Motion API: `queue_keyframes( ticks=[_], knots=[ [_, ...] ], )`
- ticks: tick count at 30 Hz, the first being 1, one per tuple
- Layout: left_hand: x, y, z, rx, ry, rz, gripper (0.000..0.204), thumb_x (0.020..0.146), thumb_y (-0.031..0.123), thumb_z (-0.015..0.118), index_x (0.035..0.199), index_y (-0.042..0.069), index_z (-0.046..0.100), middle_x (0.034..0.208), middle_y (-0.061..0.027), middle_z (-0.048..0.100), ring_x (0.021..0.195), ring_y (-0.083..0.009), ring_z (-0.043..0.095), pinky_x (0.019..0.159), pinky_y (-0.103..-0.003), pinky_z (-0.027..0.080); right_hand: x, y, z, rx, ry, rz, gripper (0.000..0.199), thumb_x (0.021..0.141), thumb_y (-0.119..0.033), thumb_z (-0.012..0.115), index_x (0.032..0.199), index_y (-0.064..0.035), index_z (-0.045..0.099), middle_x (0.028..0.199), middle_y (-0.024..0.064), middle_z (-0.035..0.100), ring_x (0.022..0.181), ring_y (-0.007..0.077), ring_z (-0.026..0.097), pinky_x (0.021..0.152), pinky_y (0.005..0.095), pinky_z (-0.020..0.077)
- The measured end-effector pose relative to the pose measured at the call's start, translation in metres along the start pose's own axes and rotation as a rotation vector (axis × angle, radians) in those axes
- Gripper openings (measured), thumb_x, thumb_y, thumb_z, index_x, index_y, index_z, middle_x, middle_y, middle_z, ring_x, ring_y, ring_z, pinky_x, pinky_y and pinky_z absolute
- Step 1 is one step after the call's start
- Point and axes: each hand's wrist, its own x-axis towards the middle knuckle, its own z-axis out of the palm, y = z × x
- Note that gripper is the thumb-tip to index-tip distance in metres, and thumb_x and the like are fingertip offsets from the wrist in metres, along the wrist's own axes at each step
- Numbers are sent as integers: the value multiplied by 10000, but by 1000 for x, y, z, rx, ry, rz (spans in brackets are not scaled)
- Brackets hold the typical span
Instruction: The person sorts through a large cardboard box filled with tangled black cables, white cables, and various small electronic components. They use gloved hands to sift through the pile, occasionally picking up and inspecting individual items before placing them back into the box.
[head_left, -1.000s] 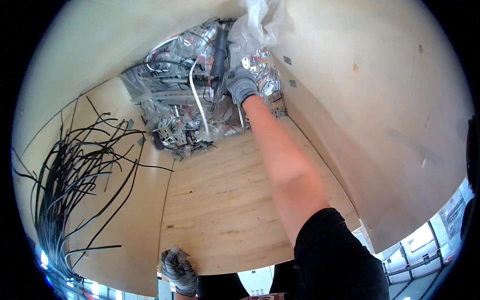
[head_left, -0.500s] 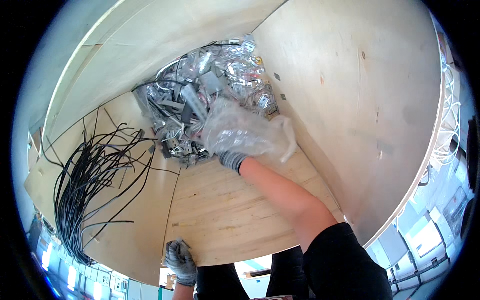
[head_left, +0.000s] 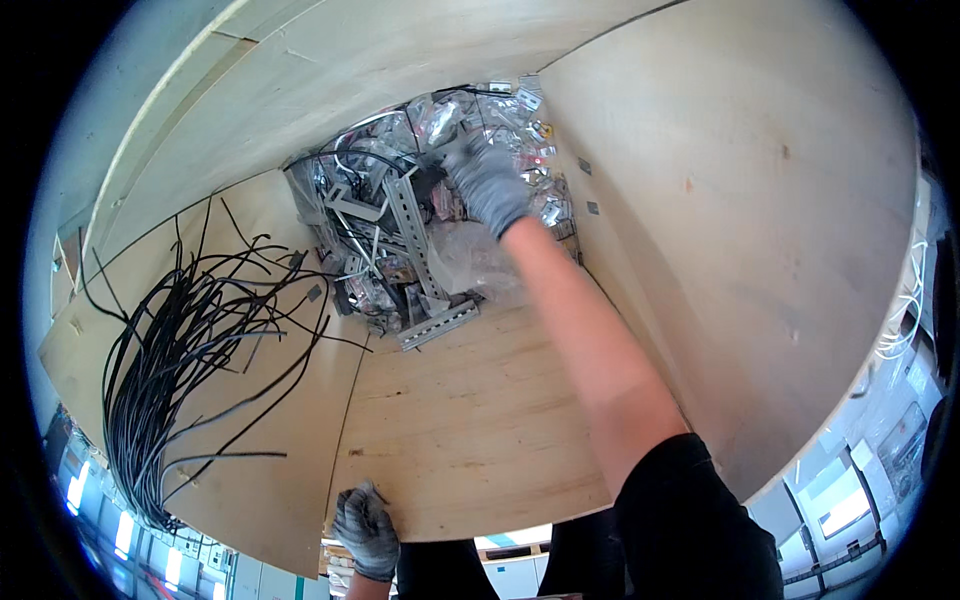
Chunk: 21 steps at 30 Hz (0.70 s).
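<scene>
My right hand (head_left: 485, 185), in a grey knit glove, reaches over a heap of bagged metal parts (head_left: 440, 125) at the far end of a wooden box. Its fingers are turned away and blurred, beside a dark piece among the bags. Below that wrist lies a crumpled clear plastic bag (head_left: 475, 262). Left of the hand, a slotted metal rail (head_left: 408, 225) slants across the heap. A shorter slotted rail (head_left: 440, 326) rests at the heap's near edge. My left hand (head_left: 367, 530), also gloved, is curled on the box's near edge (head_left: 480, 528).
A thick bundle of black cables (head_left: 150, 400) hangs over the box's left side, loose ends spread inward. Tall plywood walls rise at the back and at the right (head_left: 740, 220). White cables (head_left: 912, 300) hang outside the right wall.
My right hand has moved farther into the heap, away from the plastic bag it was handling. The bag now lies lower, and the slotted rails are uncovered. My left hand stays at the near edge.
</scene>
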Motion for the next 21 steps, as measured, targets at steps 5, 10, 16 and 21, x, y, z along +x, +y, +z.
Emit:
queue_keyframes(
  ticks=[5, 10, 16, 21],
  knots=[
    [-13, -12, 15, -218, 0, -124, 135, 861, 68, 540, 985, 31, 580, 766, -115, 548, 638, -231, 553, 573, -335, 450, 99, 45, -6, -365, -52, -10, 932, 740, -305, 701, 1460, -58, 163, 1330, 238, 454, 1210, 321, 486, 1023, 347, 382],
    [-15, -10, 12, -225, 37, -91, 194, 893, 145, 562, 1046, 26, 564, 808, -109, 536, 654, -201, 548, 577, -308, 452, 75, 29, 15, -386, -175, 61, 946, 683, -334, 738, 1421, -45, 221, 1306, 236, 478, 1195, 337, 498, 1008, 367, 400],
    [-9, -12, 11, -139, -11, -29, 176, 873, 88, 525, 1042, 48, 557, 788, -115, 530, 665, -222, 551, 588, -332, 452, 8, 60, 37, 112, -255, 121, 603, 855, -489, 526, 1234, -23, 478, 1094, 190, 620, 1017, 330, 601, 876, 379, 471],
    [3, -1, 6, -86, 1, -24, 196, 817, 36, 520, 1003, 75, 569, 723, -90, 573, 600, -258, 554, 543, -360, 447, -76, 94, 88, 1403, -292, 959, 384, 918, -361, 477, 1190, -102, 553, 1054, 83, 630, 959, 264, 598, 878, 417, 464]
  ],
)
